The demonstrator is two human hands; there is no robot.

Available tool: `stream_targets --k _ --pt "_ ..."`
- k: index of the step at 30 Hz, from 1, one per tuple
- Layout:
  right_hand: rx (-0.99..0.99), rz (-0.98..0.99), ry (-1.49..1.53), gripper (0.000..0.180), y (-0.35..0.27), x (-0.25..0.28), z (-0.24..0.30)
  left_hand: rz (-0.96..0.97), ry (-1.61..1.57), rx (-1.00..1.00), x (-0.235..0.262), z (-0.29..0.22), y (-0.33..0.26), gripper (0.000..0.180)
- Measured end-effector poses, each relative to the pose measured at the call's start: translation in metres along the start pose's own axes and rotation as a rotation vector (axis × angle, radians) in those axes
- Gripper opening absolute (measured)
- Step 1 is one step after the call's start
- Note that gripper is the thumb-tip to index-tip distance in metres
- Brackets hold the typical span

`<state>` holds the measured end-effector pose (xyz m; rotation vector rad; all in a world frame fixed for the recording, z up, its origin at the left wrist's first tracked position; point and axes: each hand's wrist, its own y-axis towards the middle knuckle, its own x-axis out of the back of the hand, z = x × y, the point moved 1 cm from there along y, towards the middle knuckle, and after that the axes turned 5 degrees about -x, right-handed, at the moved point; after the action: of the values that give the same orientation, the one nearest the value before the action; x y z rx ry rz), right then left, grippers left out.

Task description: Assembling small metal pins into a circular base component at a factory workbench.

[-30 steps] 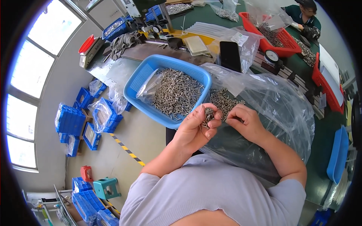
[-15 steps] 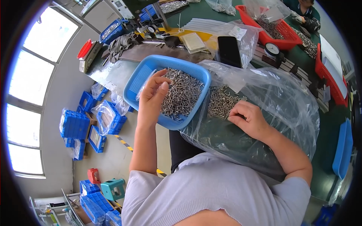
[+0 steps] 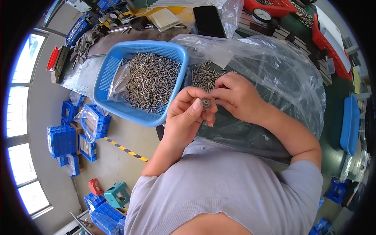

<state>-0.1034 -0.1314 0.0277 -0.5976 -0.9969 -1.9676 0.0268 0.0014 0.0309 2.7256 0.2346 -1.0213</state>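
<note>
My left hand pinches a small round grey metal part with a hole in its middle between thumb and fingers, close in front of the blue basket. Right beside it is my right hand, its fingertips drawn together near the part; whatever they hold is hidden. Many short metal pins fill the light blue plastic basket, with a clear plastic bag tucked along its left side. A smaller heap of pins lies on clear plastic sheeting, just beyond my hands.
A black phone lies behind the heap. A dial gauge stands at the back right, near red baskets of parts and papers. A blue tray sits far right. Blue crates stand on the floor at left.
My left hand has moved from over the basket to meet my right hand, and the round part now shows in it. My right hand has come off the loose heap's edge. The view has shifted.
</note>
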Motion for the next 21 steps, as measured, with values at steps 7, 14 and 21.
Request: stream_targets --k 7,14,21 --pt "0.087 0.014 -0.154 0.009 0.001 -0.003 -0.005 -0.054 -0.239 0.123 0.008 0.022 0.0 0.019" --pt "0.021 -0.014 -0.13 0.006 0.001 -0.003 -0.011 -0.041 -0.345 0.118 0.019 0.029 0.001 0.02" --pt "-0.015 -0.022 -0.104 0.019 0.002 0.007 -0.01 -0.071 -0.373 0.133 0.021 0.029 0.0 0.02"
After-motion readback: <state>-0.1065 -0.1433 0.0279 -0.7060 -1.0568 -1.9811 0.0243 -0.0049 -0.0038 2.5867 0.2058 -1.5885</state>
